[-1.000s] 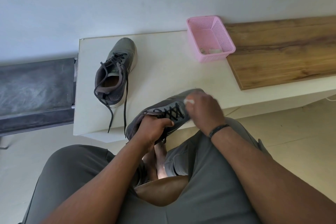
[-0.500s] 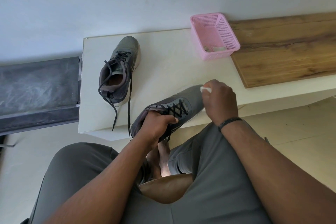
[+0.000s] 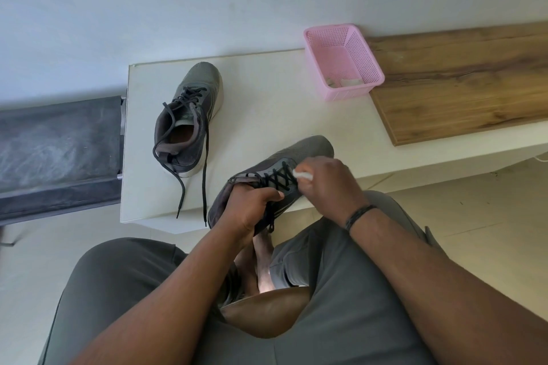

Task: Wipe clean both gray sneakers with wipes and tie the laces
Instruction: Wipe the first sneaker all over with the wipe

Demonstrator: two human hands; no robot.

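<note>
My left hand grips the heel end of a gray sneaker, which is tilted over the table's front edge with its toe pointing away. My right hand pinches a small white wipe against the black laces on the sneaker's upper. The second gray sneaker stands upright on the white table to the left, its black laces loose and hanging over the front edge.
A pink perforated basket with a few crumpled scraps inside stands at the table's back right, beside a wooden board. A dark bench lies left of the table. My legs in gray trousers fill the foreground.
My right hand with the wipe moved from the sneaker's toe back toward me onto the laced part. The left hand kept its grip on the heel.
</note>
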